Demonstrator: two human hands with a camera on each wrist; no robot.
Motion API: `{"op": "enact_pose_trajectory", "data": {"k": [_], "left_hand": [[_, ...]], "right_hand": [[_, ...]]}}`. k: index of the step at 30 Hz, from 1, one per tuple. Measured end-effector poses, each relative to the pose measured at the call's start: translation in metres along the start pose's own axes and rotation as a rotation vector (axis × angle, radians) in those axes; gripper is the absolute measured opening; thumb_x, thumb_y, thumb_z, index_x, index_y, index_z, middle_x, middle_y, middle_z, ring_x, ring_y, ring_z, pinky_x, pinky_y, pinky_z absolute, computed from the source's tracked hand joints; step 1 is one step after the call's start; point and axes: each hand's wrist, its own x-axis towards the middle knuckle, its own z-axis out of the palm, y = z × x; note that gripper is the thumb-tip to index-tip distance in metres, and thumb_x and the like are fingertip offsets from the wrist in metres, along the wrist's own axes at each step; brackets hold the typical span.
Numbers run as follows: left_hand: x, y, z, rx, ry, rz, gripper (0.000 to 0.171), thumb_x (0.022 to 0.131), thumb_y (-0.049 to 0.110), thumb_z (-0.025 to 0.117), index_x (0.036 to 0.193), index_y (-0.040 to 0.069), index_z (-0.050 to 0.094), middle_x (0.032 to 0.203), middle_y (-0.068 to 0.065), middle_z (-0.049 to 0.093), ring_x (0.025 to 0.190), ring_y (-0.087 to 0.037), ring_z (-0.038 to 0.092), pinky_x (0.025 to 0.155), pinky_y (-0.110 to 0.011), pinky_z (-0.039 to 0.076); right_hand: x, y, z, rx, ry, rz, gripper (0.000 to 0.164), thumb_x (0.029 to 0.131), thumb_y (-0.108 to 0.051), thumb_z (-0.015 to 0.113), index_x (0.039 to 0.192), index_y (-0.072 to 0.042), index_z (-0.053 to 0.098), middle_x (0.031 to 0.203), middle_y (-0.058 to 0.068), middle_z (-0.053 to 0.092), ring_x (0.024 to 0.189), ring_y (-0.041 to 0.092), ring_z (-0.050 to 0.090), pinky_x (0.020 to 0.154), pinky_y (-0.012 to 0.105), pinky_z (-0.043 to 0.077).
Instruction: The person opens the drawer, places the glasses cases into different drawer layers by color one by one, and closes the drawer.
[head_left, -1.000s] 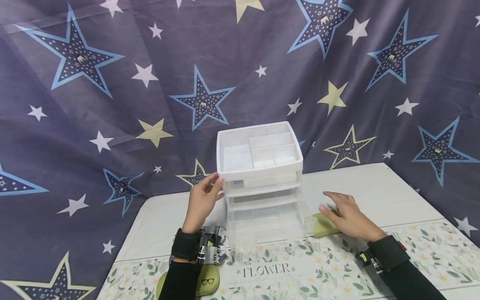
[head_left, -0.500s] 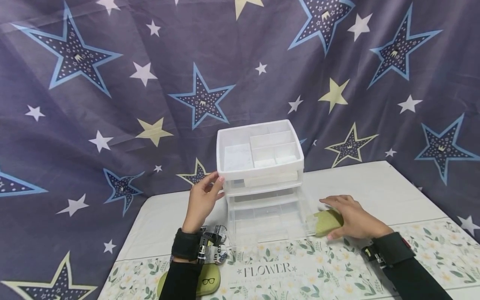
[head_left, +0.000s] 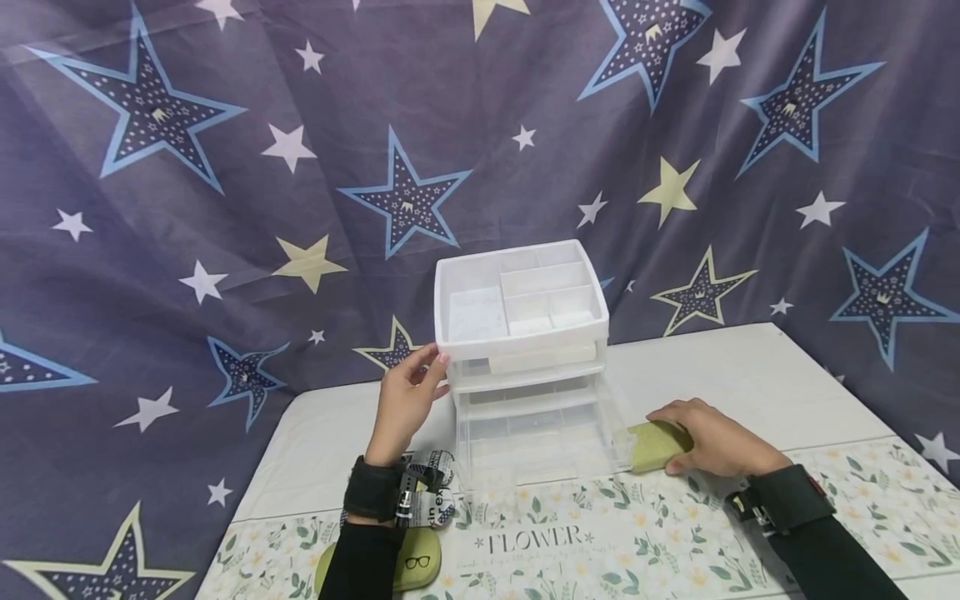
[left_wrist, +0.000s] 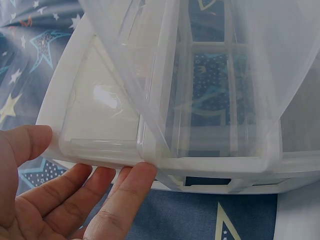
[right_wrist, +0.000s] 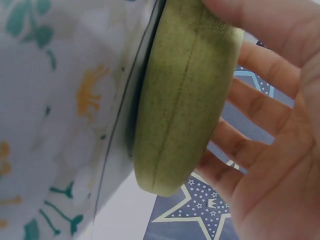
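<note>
A white drawer unit [head_left: 525, 346] with a compartmented top stands on the table, one clear drawer [head_left: 536, 446] pulled out toward me. At its left side, my left hand [head_left: 405, 404] touches the frame under the top tray; the left wrist view shows thumb and fingertips on the frame edge, the fingers fairly straight. To the right of the drawer, my right hand [head_left: 712, 442] grips a green glasses case [right_wrist: 182, 100], thumb on one side and fingers on the other. The case lies low at the table, its left end beside the drawer.
A second green case [head_left: 420, 560] printed with glasses lies under my left forearm. Beside it is a black-and-white lettered item [head_left: 435, 492], partly hidden by the wrist strap. A flowered cloth [head_left: 540, 575] covers the near table; a starred curtain [head_left: 495, 125] hangs behind.
My right hand has come from above and left of the glasses case to its right end and has closed round it. The left hand has stayed at the drawer unit.
</note>
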Motion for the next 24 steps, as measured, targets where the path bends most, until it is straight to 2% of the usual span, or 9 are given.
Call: {"op": "enact_pose_trajectory", "data": {"k": [11,18,24], "left_hand": [[0.0,-0.002,-0.001,0.015,-0.004,0.022,0.046,0.104,0.02,0.065,0.142,-0.005,0.055,0.128,-0.025,0.062,0.111,-0.041,0.067,0.09,-0.038,0.062],[0.013,-0.037,-0.003,0.013,0.004,0.081,0.057,0.1,0.041,0.067,0.14,0.002,0.059,0.122,-0.015,0.065,0.104,-0.031,0.071,0.083,-0.025,0.063],[0.013,-0.038,-0.003,0.007,0.002,0.08,0.054,0.1,0.037,0.068,0.14,0.002,0.059,0.123,-0.017,0.065,0.104,-0.033,0.07,0.083,-0.027,0.063]], "right_hand": [[-0.004,-0.001,-0.003,-0.002,-0.025,0.019,0.072,0.08,-0.023,0.09,0.142,-0.004,0.059,0.136,0.014,0.061,0.125,0.04,0.056,0.1,0.053,0.053],[-0.005,-0.003,-0.007,-0.022,-0.042,0.013,0.071,0.082,-0.025,0.088,0.142,-0.003,0.057,0.137,0.016,0.059,0.124,0.039,0.056,0.099,0.053,0.053],[-0.01,-0.001,-0.013,-0.079,-0.015,0.006,0.069,0.083,-0.024,0.087,0.142,-0.003,0.057,0.134,0.016,0.06,0.119,0.036,0.058,0.093,0.052,0.054]]}}
